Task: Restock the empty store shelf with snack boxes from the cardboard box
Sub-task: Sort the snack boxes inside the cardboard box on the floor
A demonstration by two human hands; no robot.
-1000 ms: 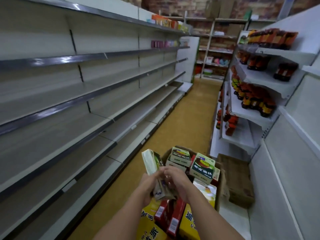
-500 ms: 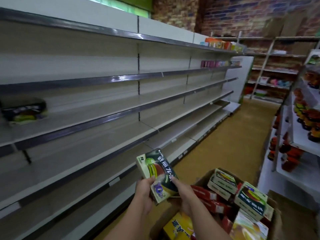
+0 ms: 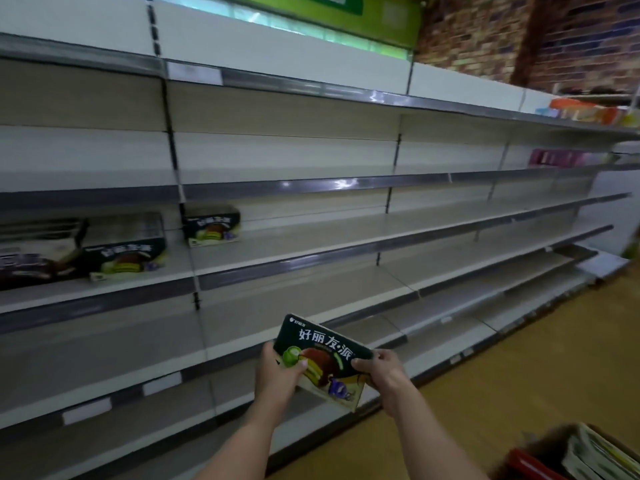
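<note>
The pie box, now turned face-up, is pinched by left hand and right hand fingers; three boxes are counted shelved.

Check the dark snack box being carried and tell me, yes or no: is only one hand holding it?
No: the left hand and the right hand each grip an end of the dark snack box.

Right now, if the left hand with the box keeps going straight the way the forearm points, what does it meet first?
Likely the grey front edge of the shelf just beyond it. The left hand points up toward the shelving, and the snack box it holds with the right hand would arrive first. Depth is unclear.
</note>
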